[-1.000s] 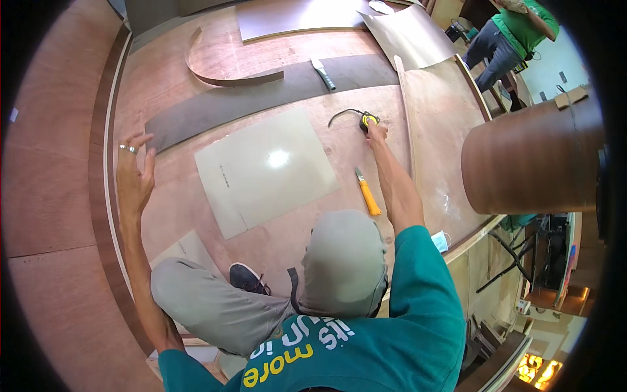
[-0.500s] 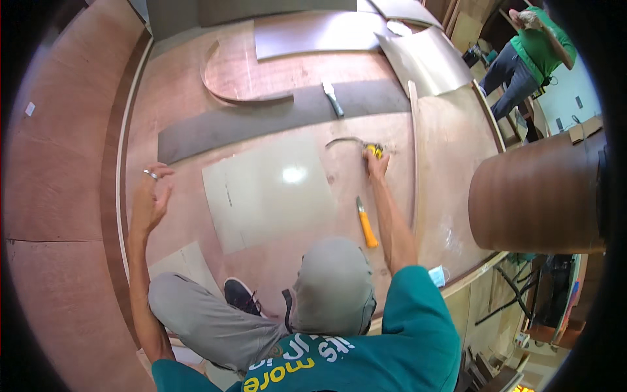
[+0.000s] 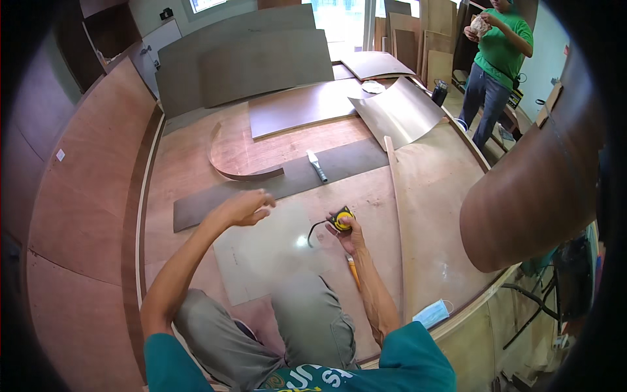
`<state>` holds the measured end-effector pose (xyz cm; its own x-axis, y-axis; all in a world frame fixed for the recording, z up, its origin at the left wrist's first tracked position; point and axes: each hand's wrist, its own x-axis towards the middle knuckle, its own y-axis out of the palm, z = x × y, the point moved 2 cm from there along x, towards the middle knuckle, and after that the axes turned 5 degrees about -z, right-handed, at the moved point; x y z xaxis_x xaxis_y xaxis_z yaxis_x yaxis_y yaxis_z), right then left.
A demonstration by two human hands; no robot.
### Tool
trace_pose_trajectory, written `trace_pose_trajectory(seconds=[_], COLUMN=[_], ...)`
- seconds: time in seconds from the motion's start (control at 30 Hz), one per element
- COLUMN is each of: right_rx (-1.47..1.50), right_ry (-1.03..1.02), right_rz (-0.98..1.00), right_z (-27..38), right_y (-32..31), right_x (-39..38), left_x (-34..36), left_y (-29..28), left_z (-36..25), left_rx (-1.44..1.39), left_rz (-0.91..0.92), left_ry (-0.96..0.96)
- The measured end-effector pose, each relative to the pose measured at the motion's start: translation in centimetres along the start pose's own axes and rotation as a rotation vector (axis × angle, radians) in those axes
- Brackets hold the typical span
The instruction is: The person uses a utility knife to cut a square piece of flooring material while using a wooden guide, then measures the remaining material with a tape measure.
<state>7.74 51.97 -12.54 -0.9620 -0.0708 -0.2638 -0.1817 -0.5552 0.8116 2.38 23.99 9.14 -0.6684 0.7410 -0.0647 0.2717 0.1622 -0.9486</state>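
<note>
My right hand holds a yellow and black tape measure, its dark curved strap hanging to the left over a glossy beige sheet. Above that sheet's far edge, my left hand is slightly blurred, fingers apart and nothing in them. Partly behind my right forearm lies an orange-handled knife. Farther off, a brush with a dark handle rests on a long dark grey strip. A thin curved strip lies left of the brush.
A narrow wooden batten runs along the right of the wooden surface. Beyond are a bent shiny sheet and tall grey panels. A large brown roll stands right, near a blue face mask. A person in green stands behind.
The view has tilted up. My left hand has moved right, from beside the beige sheet to over its far edge. My right hand has brought the tape measure closer to the sheet.
</note>
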Motion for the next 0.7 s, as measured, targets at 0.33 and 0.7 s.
trace_pose_trajectory(seconds=[0.33,0.7], right_rx=[-0.032,-0.507], right_ry=[0.019,-0.213], right_rz=[0.174,0.477], right_z=[2.0,3.3], right_y=[9.0,29.0], right_x=[-1.4,-0.1], left_x=[0.3,-3.5], left_y=[0.5,6.1], left_z=[-1.3,10.1], left_rx=[0.008,0.043], left_rz=[0.107,0.206], left_ry=[-0.037,-0.227])
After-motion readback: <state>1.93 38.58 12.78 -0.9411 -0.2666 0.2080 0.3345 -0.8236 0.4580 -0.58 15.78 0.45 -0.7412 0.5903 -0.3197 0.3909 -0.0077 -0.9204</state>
